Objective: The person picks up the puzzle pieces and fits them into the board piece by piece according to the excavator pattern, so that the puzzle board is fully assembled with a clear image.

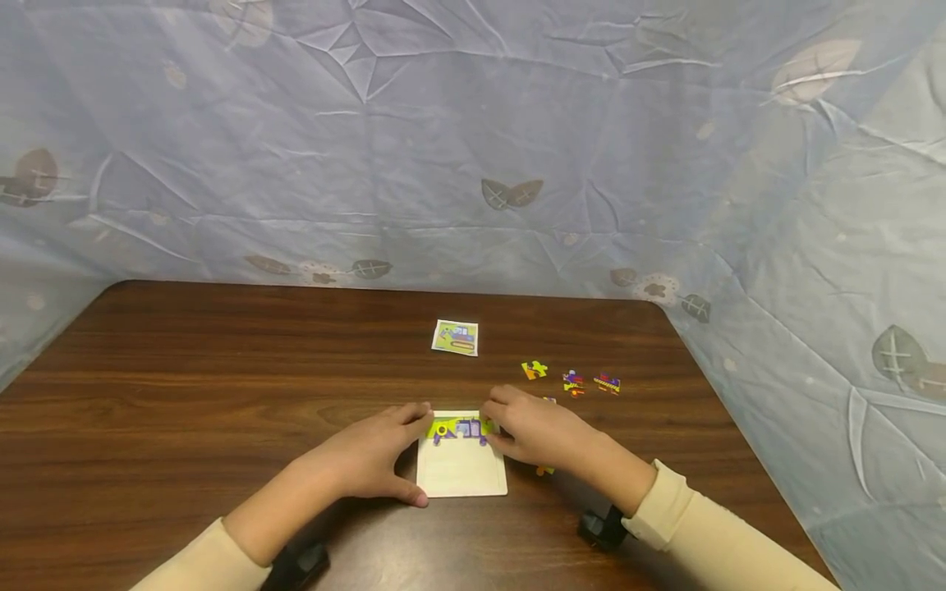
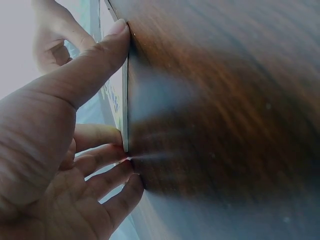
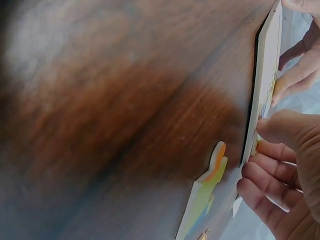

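A small white puzzle tray (image 1: 461, 472) lies on the table, with joined green and purple puzzle pieces (image 1: 467, 428) along its far side and a bare lower part. My left hand (image 1: 373, 451) holds the tray's left side, its thumb by the near corner and fingers by the far one; the left wrist view shows the thumb (image 2: 107, 47) against the edge. At the far right corner, my right hand (image 1: 543, 427) pinches a yellow-green puzzle piece (image 1: 485, 426) between thumb and fingers, over the tray. The fingers partly cover this piece.
Right of the tray lie loose pieces: a yellow-orange piece (image 1: 534, 369), a purple-yellow piece (image 1: 573, 382) and a striped piece (image 1: 608, 382). More peek out around the right forearm, including an orange-green piece (image 3: 202, 195). A picture card (image 1: 455, 337) lies behind the tray. Curtains (image 1: 443, 148) border the table.
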Demonstrator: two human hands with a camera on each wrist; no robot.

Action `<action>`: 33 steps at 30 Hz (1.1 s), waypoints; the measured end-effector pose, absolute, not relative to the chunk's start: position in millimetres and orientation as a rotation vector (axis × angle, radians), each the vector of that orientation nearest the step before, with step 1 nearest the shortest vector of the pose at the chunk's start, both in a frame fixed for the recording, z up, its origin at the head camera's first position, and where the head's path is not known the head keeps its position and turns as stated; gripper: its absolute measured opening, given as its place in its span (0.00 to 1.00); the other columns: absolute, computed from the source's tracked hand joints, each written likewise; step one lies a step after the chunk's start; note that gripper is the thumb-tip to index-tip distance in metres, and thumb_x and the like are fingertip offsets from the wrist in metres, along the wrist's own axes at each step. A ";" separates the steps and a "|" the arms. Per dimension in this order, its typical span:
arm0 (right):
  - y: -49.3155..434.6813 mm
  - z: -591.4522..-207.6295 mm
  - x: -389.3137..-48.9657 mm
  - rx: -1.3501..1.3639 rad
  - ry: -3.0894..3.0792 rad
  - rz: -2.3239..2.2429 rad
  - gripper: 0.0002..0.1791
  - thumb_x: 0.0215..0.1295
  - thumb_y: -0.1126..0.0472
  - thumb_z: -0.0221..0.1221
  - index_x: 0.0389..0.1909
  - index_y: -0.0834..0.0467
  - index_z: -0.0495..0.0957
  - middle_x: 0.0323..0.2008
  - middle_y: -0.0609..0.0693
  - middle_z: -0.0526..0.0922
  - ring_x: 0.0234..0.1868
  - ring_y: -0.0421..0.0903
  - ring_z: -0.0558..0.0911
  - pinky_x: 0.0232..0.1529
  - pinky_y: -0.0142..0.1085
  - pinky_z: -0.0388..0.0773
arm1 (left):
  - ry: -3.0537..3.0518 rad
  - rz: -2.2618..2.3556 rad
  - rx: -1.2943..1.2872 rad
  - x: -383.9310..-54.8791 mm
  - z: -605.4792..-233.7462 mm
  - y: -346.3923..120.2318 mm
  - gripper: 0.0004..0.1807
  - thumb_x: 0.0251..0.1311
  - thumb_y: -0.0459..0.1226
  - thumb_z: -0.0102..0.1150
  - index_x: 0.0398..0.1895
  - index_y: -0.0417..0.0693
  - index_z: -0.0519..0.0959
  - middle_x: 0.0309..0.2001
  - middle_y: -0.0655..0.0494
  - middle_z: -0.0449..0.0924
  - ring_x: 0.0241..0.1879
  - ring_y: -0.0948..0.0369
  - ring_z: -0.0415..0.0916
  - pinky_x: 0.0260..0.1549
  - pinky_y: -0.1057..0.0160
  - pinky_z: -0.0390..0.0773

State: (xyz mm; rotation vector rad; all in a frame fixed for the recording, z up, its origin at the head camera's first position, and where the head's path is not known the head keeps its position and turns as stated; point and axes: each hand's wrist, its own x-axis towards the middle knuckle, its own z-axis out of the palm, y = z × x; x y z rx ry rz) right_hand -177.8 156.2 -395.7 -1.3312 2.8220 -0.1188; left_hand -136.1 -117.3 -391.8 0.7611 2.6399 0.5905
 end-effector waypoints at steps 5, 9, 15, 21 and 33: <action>156.0 -397.2 -177.1 -1.361 2.819 -0.142 0.07 0.70 0.58 0.67 0.44 0.56 0.85 0.38 0.45 0.78 0.34 0.35 0.73 0.34 0.24 0.76 | 2.646 0.584 0.765 -135.4 -392.8 -117.3 0.60 0.49 0.60 0.79 0.80 0.40 0.63 0.83 0.45 0.58 0.80 0.41 0.59 0.75 0.38 0.67; 155.4 -398.4 -176.8 -1.384 2.824 -0.164 0.06 0.69 0.59 0.68 0.42 0.56 0.85 0.37 0.45 0.78 0.34 0.36 0.72 0.33 0.24 0.75 | 2.647 0.588 0.764 -135.0 -393.1 -117.6 0.60 0.49 0.60 0.79 0.80 0.40 0.63 0.83 0.45 0.58 0.80 0.42 0.60 0.74 0.38 0.67; 154.7 -399.2 -177.3 -1.321 2.813 -0.205 0.05 0.70 0.60 0.67 0.43 0.56 0.85 0.38 0.46 0.78 0.33 0.35 0.72 0.33 0.24 0.75 | 2.650 0.587 0.759 -135.2 -393.1 -117.9 0.60 0.49 0.60 0.79 0.80 0.40 0.63 0.83 0.45 0.58 0.80 0.42 0.60 0.75 0.38 0.67; 154.0 -399.3 -175.9 -1.234 2.818 -0.233 0.07 0.71 0.60 0.67 0.46 0.56 0.85 0.41 0.46 0.80 0.35 0.36 0.75 0.36 0.25 0.79 | 2.650 0.584 0.754 -135.2 -393.2 -117.8 0.60 0.49 0.60 0.79 0.80 0.40 0.63 0.83 0.46 0.58 0.81 0.42 0.59 0.75 0.38 0.66; 154.3 -399.4 -172.3 -1.172 2.845 -0.241 0.08 0.70 0.60 0.67 0.47 0.55 0.84 0.43 0.46 0.81 0.38 0.37 0.78 0.40 0.28 0.82 | 2.656 0.581 0.760 -135.9 -394.8 -116.8 0.60 0.49 0.60 0.80 0.80 0.40 0.64 0.83 0.46 0.59 0.80 0.43 0.61 0.74 0.38 0.68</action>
